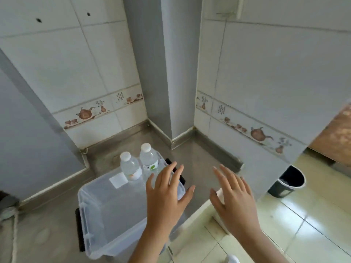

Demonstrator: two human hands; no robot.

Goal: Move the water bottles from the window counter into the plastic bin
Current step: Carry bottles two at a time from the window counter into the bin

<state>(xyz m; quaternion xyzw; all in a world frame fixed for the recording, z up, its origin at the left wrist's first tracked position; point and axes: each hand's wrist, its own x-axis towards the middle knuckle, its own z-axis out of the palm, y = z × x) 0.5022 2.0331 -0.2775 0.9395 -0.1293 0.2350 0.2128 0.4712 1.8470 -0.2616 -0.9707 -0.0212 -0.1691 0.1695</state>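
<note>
A clear plastic bin [95, 215] with black side latches sits on the grey steel counter [191, 168]. Two clear water bottles with white caps stand upright inside the bin at its far end: one on the left [130, 167] and a taller-looking one to its right [149, 160]. My left hand [166, 198] hovers over the bin's right side, fingers spread, holding nothing. My right hand [233, 198] is spread over the counter's front edge to the right of the bin, also holding nothing.
Tiled walls and a grey pillar [157, 73] close off the counter's back. A black waste bin [288, 182] stands on the pale tiled floor at the right, below a brown surface [336, 137]. A white rope [14, 234] lies at the left.
</note>
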